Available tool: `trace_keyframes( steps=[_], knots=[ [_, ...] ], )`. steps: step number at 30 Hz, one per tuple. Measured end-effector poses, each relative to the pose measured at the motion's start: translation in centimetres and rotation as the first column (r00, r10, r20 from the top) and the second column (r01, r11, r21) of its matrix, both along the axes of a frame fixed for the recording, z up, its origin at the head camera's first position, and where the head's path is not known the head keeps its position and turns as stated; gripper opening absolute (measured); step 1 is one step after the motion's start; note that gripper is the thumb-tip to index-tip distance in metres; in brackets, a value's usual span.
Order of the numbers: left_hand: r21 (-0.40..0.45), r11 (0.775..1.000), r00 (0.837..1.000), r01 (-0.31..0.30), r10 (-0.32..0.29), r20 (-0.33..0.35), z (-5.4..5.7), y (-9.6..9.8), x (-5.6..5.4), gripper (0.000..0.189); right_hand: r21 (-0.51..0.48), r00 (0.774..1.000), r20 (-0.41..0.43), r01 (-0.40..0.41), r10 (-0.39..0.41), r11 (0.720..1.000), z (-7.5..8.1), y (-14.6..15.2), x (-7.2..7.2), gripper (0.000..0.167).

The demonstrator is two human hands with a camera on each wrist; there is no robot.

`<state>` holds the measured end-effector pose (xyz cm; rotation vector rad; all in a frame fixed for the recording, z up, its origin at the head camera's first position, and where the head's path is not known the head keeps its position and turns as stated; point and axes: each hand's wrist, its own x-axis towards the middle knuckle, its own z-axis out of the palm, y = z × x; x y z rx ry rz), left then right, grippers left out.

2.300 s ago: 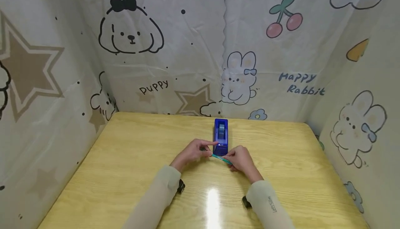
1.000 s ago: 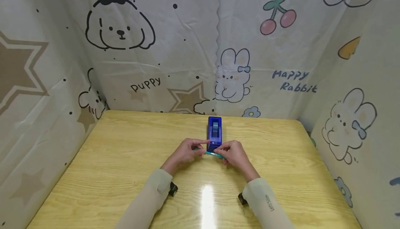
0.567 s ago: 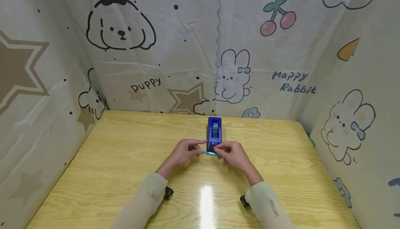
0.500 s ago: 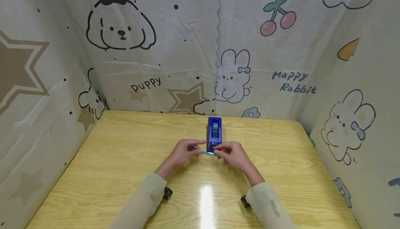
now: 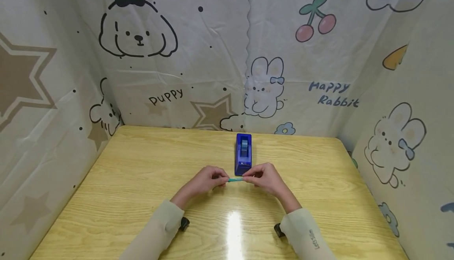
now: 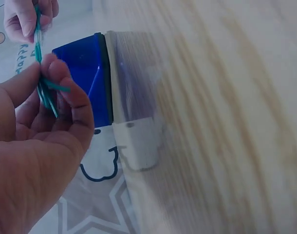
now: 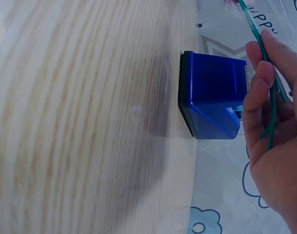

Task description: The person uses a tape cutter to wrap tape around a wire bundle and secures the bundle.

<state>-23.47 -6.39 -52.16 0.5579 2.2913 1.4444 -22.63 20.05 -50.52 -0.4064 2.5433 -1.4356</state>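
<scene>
A bundle of thin green strands (image 5: 235,180) is stretched level between both hands, just in front of a blue tape dispenser (image 5: 243,161). My left hand (image 5: 209,179) pinches one end between thumb and fingers. The other end is pinched by my right hand (image 5: 264,176). Loose strand ends (image 7: 271,114) hang inside the right palm in the right wrist view, and others (image 6: 50,101) stick out below the left fingertips in the left wrist view. A glossy clear band, apparently tape (image 7: 252,20), covers the middle. The exact kind of strand cannot be told.
The dispenser, with a roll of tape (image 5: 244,145) in it, stands upright near the back of the wooden table (image 5: 149,165). A printed cloth (image 5: 213,55) hangs behind and along both sides. Black wrist cameras (image 5: 184,224) sit at the cuffs.
My left index finger has left the dispenser's front and bent in to pinch the strands. The left hand has drawn back toward me, and the strands now lie slightly nearer, apart from the dispenser.
</scene>
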Motion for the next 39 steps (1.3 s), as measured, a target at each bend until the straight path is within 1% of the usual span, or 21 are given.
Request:
trace_keyframes(
  steps=[3,7,11,13,17,20,25,31,35,39],
  knots=[
    [0.006,1.000,1.000,0.001,0.000,-0.027,0.03,0.02,0.04,0.017,0.000,1.000,0.006,-0.010,0.010,1.000,-0.06,0.04,0.03,0.011],
    [0.018,1.000,0.998,-0.019,0.020,-0.054,0.05,-0.06,0.03,0.015,0.008,0.999,0.008,-0.035,0.035,0.999,-0.11,0.08,0.00,0.010],
    [0.040,0.999,0.999,-0.017,0.018,-0.039,-0.04,-0.25,-0.04,0.013,0.025,0.997,-0.031,-0.072,0.072,0.997,-0.19,0.08,-0.09,0.010],
    [0.042,0.999,0.999,-0.010,0.012,-0.045,-0.10,-0.33,-0.10,0.012,0.038,0.994,-0.059,-0.093,0.095,0.995,-0.20,0.05,-0.11,0.011],
    [0.027,0.999,0.998,-0.017,0.019,-0.067,-0.12,-0.41,-0.15,0.010,0.076,0.984,-0.102,-0.139,0.147,0.987,-0.08,-0.14,-0.08,0.012],
    [0.019,0.999,0.996,-0.028,0.029,-0.086,-0.14,-0.43,-0.13,0.009,0.108,0.978,-0.113,-0.166,0.177,0.980,0.01,-0.28,0.03,0.011],
    [0.009,0.999,0.993,-0.048,0.049,-0.103,-0.15,-0.35,-0.05,0.008,0.142,0.977,-0.089,-0.178,0.191,0.974,0.10,-0.32,0.17,0.012],
    [-0.011,0.997,0.986,-0.076,0.074,-0.151,-0.02,-0.10,0.13,0.008,0.178,0.979,-0.030,-0.192,0.201,0.965,0.24,-0.21,0.20,0.012],
    [-0.043,0.997,0.981,-0.059,0.050,-0.186,0.08,0.10,0.34,0.007,0.197,0.980,-0.045,-0.183,0.195,0.963,0.32,-0.16,0.25,0.011],
    [-0.084,0.996,0.984,-0.019,0.004,-0.177,0.24,0.27,0.51,0.012,0.222,0.978,-0.097,-0.157,0.182,0.962,0.54,-0.19,0.44,0.009]
  ],
)
